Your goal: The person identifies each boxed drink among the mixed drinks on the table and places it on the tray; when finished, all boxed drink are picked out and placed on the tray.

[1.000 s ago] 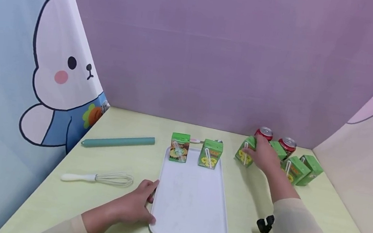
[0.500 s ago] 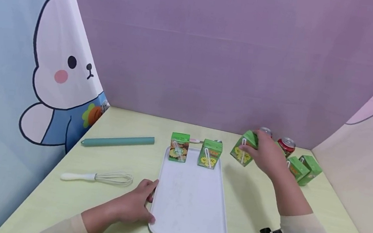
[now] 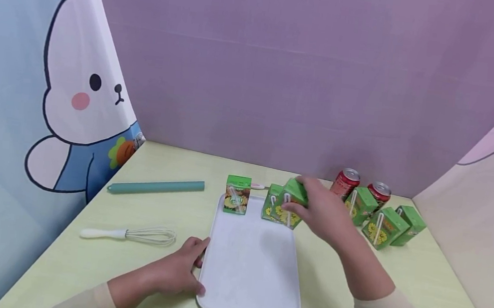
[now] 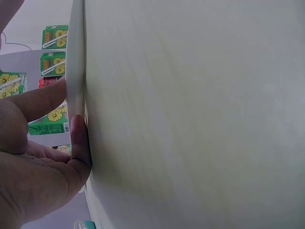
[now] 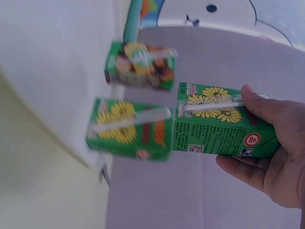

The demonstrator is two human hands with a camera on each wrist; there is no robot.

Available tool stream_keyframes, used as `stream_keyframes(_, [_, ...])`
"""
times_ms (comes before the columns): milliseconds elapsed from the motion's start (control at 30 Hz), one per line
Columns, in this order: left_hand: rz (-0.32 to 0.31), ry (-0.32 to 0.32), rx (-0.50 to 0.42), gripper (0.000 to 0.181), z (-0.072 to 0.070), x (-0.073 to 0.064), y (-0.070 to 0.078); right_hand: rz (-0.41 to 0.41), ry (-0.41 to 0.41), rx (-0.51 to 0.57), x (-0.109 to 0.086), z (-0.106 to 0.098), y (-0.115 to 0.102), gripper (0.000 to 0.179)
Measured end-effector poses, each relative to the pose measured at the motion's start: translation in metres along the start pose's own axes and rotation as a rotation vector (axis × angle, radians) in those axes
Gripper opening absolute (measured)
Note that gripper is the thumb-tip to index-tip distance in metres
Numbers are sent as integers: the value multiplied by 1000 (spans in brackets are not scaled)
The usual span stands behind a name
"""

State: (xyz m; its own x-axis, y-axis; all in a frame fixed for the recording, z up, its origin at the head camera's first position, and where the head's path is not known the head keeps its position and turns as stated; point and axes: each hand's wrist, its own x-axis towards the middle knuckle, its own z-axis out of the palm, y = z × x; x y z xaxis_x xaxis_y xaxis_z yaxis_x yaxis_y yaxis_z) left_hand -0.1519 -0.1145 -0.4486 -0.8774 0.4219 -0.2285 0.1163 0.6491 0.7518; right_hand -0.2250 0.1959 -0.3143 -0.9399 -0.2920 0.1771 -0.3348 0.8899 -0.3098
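Observation:
My right hand (image 3: 324,212) grips a green juice box (image 5: 224,121) with a white straw and yellow flowers, held up at the tray's far right corner. In the head view it partly covers a similar juice box (image 3: 270,204) standing on the tray. A juice box with a brown picture (image 3: 237,195) stands at the tray's far left corner. The white tray (image 3: 250,270) lies flat on the table. At its left edge my left hand (image 3: 178,270) grips the rim (image 4: 75,62), with fingers (image 4: 80,143) against its outer side.
Several green juice boxes (image 3: 385,228) and two red cans (image 3: 345,183) stand at the right rear. A teal stick (image 3: 157,187) and a whisk (image 3: 130,234) lie left of the tray. A utensil's pink-and-white handle (image 3: 258,186) shows behind the tray.
My right hand has lifted a juice box from the right-hand group and carried it left to the tray's far right corner. The left hand stays at the tray's edge.

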Motion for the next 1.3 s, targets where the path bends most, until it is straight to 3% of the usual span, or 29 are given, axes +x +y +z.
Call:
stream_keyframes(333, [-8,-4,-5,115,-1,0,-2,-128,-66,-11,14,56,-34,69])
stream_keyframes(633, [-1,-5,-12,116,-2,-1,-2,-190,-157,-45,21,92,-59,66])
stream_keyframes(967, [5,-13,-9,116,-3,-1,-2,-233,-250,10,26,111,-63,65])
stream_keyframes(1300, [5,-9,-18,115,-1,0,-2,-241,-275,32,27,111,-61,66])
